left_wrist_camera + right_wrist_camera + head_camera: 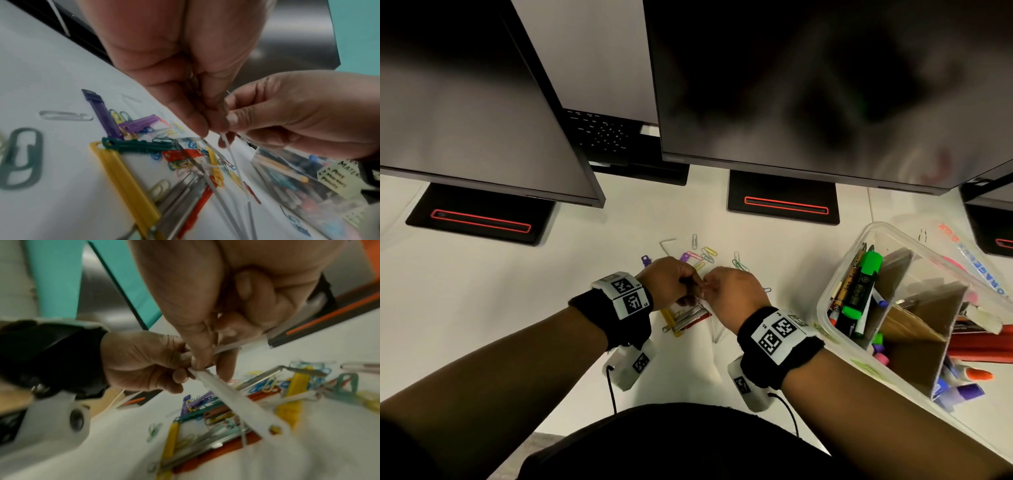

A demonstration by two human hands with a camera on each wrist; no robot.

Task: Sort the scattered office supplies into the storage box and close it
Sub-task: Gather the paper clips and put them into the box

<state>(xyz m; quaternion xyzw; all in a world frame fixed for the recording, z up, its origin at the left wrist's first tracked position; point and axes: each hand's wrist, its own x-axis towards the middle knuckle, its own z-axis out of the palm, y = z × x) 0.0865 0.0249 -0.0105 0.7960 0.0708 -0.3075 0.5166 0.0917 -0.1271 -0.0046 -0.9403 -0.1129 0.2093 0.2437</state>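
Over the white desk my left hand (695, 284) and right hand (709, 287) meet fingertip to fingertip. Together they pinch the top end of thin white plastic fastener strips (236, 400), which hang down over a pile. In the left wrist view the strips (228, 146) leave the left hand (197, 116) beside the right hand (232, 116). Under the hands lie a yellow fastener bar (125, 183), metal and red bars and coloured paper clips (703, 255). The clear storage box (825, 294) stands open to the right, holding pens and markers between cardboard dividers.
Two dark monitors (825, 85) (465, 96) overhang the back of the desk on black bases (784, 202). A clear lid with red lettering (962, 246) lies behind the box. More markers (976, 375) lie at the box's near right. The desk's front edge is just before my body.
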